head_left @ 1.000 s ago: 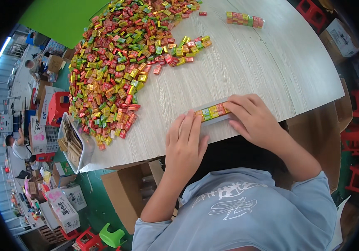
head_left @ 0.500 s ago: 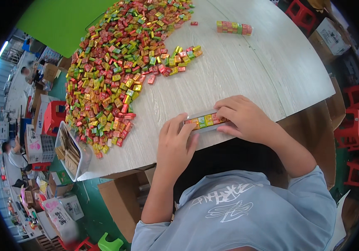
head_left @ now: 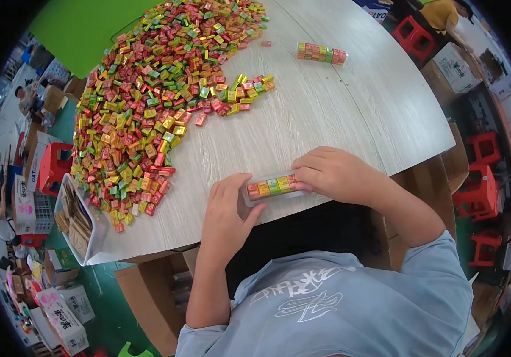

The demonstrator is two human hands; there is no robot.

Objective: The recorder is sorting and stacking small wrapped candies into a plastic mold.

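At the table's near edge lies a narrow clear plastic box (head_left: 260,201). A row of small wrapped candies (head_left: 274,185) in red, yellow, orange and green shows in it. My left hand (head_left: 229,208) is closed round the box's left end, its thumb along the near side. Over the right end, the fingers of my right hand (head_left: 336,176) are bent and pressed together, hiding that end. Farther off on the table, a filled clear pack of the same candies (head_left: 321,54) lies by itself. A large heap of loose candies (head_left: 142,113) spreads across the left side.
A white bin (head_left: 96,238) with brown packaging pieces stands at the table's left edge. Below that edge is an open cardboard box (head_left: 142,300). Red stools (head_left: 475,193) and cartons stand on the right. Other people are in the background, one in a yellow top (head_left: 440,15).
The view has shifted, so the table appears farther left. More of the candy row's left end shows as my left fingers have drawn back from over it. My right hand stays at the right end.
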